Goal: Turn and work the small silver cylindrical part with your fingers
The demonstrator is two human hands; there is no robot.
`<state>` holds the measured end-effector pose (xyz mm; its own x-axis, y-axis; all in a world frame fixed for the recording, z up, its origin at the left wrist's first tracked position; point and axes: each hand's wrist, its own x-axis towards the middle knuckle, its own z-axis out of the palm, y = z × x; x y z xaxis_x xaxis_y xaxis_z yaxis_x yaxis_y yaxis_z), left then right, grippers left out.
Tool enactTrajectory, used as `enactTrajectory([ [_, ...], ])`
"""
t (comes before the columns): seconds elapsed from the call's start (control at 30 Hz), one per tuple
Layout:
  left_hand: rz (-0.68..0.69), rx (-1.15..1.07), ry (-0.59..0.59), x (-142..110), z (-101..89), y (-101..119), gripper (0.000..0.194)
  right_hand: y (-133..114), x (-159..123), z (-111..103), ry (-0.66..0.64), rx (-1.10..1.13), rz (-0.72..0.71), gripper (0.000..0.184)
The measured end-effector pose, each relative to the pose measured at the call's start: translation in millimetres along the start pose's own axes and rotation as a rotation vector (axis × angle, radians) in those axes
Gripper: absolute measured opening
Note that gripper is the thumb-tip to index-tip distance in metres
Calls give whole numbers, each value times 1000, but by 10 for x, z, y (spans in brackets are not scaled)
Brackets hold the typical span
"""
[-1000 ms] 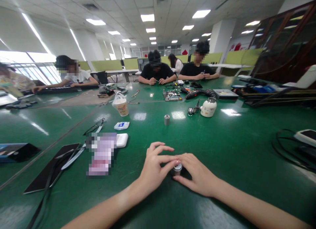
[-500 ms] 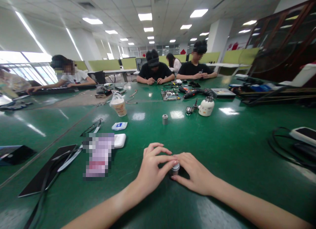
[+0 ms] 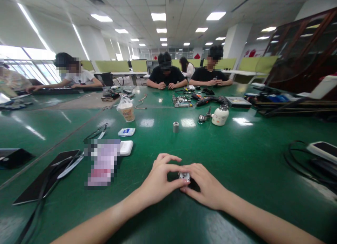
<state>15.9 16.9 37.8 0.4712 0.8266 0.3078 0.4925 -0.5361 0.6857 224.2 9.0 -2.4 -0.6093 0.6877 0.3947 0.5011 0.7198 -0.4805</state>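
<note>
Between both hands, close above the green table or on it, is a small silver metal cylinder (image 3: 184, 175) whose round top with raised parts shows through the gap. My left hand (image 3: 157, 179) curves round its left side, thumb across the near edge and index finger reaching over the far side. From the right, my right hand (image 3: 206, 184) closes on it with fingers behind and thumb in front. The cylinder's lower part is hidden by fingers. Farther ahead a similar grey metal cylinder (image 3: 176, 127) stands upright by itself on the table.
Left lie a white case (image 3: 126, 148), a tissue packet (image 3: 126, 132), a black tablet (image 3: 44, 181) and a strap; a bagged cup (image 3: 126, 110) stands beyond. Ahead are a white bottle (image 3: 220, 115), a circuit board (image 3: 182, 101) and a drill (image 3: 207, 100). Black cables (image 3: 292, 163) lie right. Several people sit opposite.
Round the cylinder my fingers have shifted slightly, and more of its top face shows through the gap. Both hands keep their grip; the camera view has moved a little.
</note>
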Motion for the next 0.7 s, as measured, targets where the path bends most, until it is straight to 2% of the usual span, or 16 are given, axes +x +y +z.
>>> enactTrajectory([
  [0.1,-55,-18,26,22,-43,-19,16,0,-1,-8,-26,-21,18,39],
  [0.17,-78,-57,46,27,-51,-13,19,-1,-1,-11,-31,-22,24,38],
  [0.33,-9,-140,32,2,4,40,31,2,4,-8,-30,-15,26,39],
  [0.47,9,-117,36,-15,38,36,22,0,2,-5,-28,-9,23,42],
  [0.7,-7,-160,159,-22,102,62,11,-4,3,-5,-33,-9,19,40],
])
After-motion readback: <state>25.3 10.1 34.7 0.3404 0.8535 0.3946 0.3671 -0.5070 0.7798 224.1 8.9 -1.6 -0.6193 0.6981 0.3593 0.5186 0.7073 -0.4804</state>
